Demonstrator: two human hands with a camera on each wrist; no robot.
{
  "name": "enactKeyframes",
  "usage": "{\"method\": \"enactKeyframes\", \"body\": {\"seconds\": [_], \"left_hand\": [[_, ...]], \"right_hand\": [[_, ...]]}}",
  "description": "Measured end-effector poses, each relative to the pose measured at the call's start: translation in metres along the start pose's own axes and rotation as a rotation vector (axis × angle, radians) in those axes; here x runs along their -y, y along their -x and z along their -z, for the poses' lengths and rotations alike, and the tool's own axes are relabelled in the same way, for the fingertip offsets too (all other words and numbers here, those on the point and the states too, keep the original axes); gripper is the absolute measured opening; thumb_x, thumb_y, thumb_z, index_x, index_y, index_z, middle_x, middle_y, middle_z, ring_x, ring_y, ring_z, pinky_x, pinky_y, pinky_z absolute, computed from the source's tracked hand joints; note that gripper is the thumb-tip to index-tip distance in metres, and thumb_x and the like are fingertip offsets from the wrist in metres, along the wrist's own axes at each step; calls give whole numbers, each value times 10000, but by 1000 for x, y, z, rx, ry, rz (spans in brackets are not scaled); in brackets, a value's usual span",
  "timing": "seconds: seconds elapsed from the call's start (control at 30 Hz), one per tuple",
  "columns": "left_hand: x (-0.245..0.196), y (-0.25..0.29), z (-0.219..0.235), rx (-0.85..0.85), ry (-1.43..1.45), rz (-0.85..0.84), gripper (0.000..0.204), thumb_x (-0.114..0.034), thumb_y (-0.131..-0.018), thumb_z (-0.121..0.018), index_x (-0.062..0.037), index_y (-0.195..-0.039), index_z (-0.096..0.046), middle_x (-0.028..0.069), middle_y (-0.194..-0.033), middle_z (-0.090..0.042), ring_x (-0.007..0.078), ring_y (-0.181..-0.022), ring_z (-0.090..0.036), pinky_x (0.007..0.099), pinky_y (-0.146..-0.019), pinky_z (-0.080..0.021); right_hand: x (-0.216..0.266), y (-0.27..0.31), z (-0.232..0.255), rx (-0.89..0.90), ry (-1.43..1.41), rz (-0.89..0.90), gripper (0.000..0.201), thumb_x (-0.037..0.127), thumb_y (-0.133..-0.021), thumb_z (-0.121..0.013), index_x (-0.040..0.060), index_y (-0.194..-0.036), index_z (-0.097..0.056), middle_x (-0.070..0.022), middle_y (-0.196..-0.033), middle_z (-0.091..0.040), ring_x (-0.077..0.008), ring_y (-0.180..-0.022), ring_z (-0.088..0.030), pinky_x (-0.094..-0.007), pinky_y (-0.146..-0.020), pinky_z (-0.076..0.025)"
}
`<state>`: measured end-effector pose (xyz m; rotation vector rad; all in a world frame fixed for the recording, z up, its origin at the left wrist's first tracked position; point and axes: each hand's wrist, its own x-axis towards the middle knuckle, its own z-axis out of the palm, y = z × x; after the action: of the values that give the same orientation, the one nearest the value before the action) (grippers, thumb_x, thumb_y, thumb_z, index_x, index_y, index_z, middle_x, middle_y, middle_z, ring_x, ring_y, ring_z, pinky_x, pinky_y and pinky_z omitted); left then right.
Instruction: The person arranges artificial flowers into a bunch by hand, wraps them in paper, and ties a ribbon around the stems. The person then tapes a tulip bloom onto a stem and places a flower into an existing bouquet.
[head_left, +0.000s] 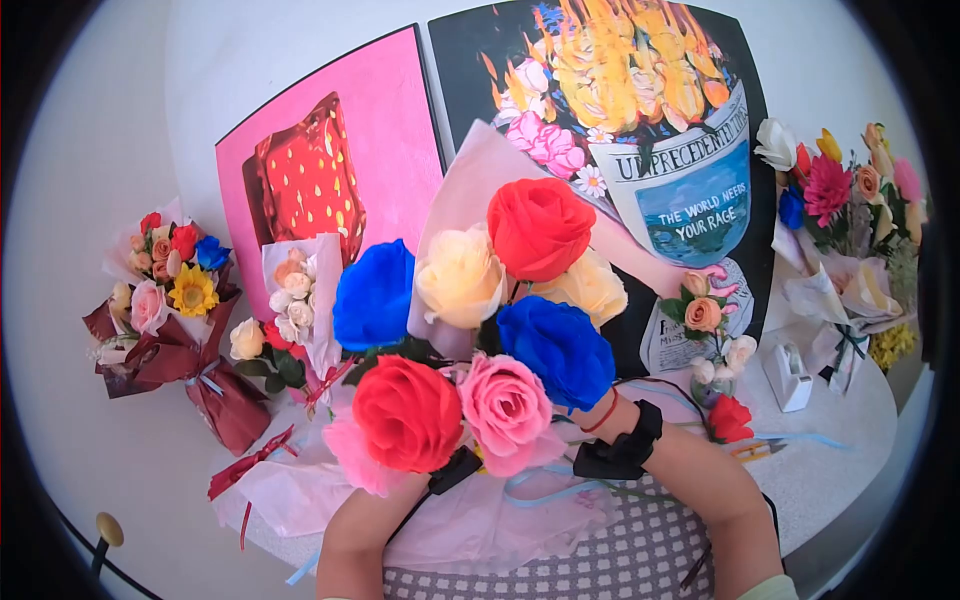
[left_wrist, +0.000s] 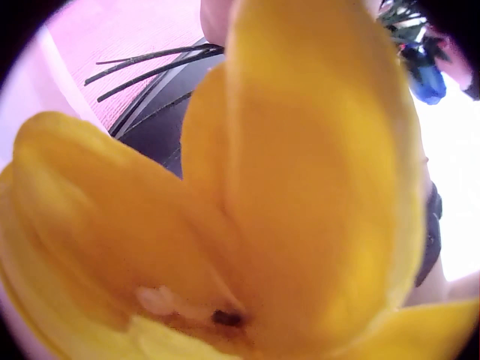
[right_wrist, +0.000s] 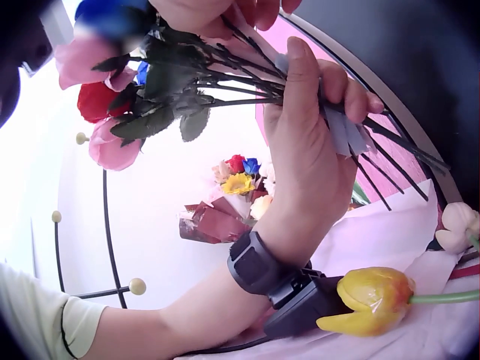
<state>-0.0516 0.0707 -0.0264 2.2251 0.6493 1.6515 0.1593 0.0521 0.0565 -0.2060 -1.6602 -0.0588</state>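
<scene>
A bunch of artificial roses [head_left: 460, 400] in red, blue, cream and pink stands up in front of me, hiding both hands in the head view. My left hand [right_wrist: 307, 142] grips its dark stems [right_wrist: 232, 82], the thumb lying along them. A pale strip [right_wrist: 346, 131] sits around the stems at its fingers. At the top of the right wrist view, my right hand [right_wrist: 199, 13] holds the stems closer to the blooms, fingers curled and partly cut off by the frame. A yellow tulip [left_wrist: 315, 172] fills most of the left wrist view, beside the left wrist.
Pale pink wrapping paper [head_left: 480, 530] lies on the round table, over a grey checked surface [head_left: 640, 550]. A wrapped bouquet [head_left: 210, 370] leans at the left; more flowers [head_left: 840, 200] and a small white holder [head_left: 788, 378] stand right. Two painted pictures [head_left: 380, 110] rest against the wall.
</scene>
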Motion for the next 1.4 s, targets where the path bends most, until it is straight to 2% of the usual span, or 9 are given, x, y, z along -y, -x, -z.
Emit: {"method": "enactKeyframes", "body": {"seconds": [0.2,0.43,0.5,0.57,0.83,0.93,1.1,1.2,1.4], "left_hand": [[-65,110,45,-13,5,29,389,-226,-870,-506,-59,-1195,-372,95,-1145,-443,207,-1046,-452,327,-906,-387],[-15,-39,-51,-30,13,64,409,-240,-868,-515,-64,-1205,-365,91,-1164,-435,205,-1061,-447,328,-917,-386],[-20,-26,-44,-40,13,70,415,-244,-867,-518,-66,-1207,-362,90,-1170,-433,204,-1065,-446,329,-920,-386],[-18,-26,-44,-50,13,79,420,-248,-867,-521,-67,-1210,-360,89,-1175,-431,203,-1069,-445,329,-923,-385],[24,-35,-51,7,156,190,433,-224,-872,-515,-77,-1235,-330,81,-1214,-400,192,-1100,-426,315,-941,-374],[66,-26,-44,150,422,352,437,-153,-888,-489,-89,-1269,-284,72,-1259,-353,175,-1135,-396,285,-961,-355],[66,-20,-25,132,395,362,418,-160,-885,-494,-86,-1248,-301,73,-1233,-367,173,-1109,-405,284,-939,-360],[60,-16,-47,120,379,369,406,-164,-883,-496,-83,-1235,-310,73,-1218,-375,172,-1093,-411,283,-926,-363],[57,-19,-35,97,343,377,384,-173,-879,-501,-79,-1209,-330,73,-1186,-391,169,-1061,-422,283,-899,-370]], "right_hand": [[-1,6,2,173,38,-292,232,103,-772,-601,84,-998,-553,-62,-795,-553,-209,-697,-546,-306,-641,-430],[-6,12,-7,122,-225,-294,372,105,-790,-601,-4,-1127,-487,-179,-1158,-511,-292,-1031,-530,-331,-884,-425],[-22,18,-25,-135,-1233,-404,395,19,-754,-614,-16,-1126,-484,-158,-1144,-528,-241,-1036,-538,-310,-896,-417],[-25,21,-28,-168,-1278,-324,386,24,-768,-598,-25,-1131,-475,-149,-1134,-536,-221,-1048,-534,-302,-906,-407],[-7,20,-7,187,-284,-388,478,182,-800,-603,59,-1225,-420,-91,-1186,-489,-227,-1040,-513,-321,-921,-390],[-5,28,-15,257,168,-153,384,196,-662,-640,71,-1010,-536,-102,-827,-577,-266,-669,-573,-344,-585,-459],[-34,59,-41,291,234,-147,388,283,-684,-670,84,-993,-546,-94,-894,-579,-250,-768,-577,-317,-647,-466],[-27,65,-44,249,-229,-600,357,226,-733,-671,100,-1043,-548,-68,-999,-568,-216,-903,-553,-321,-778,-456],[-41,78,-45,292,-8,-254,378,198,-720,-685,98,-1057,-547,-72,-1028,-562,-226,-929,-549,-315,-792,-451]]}}
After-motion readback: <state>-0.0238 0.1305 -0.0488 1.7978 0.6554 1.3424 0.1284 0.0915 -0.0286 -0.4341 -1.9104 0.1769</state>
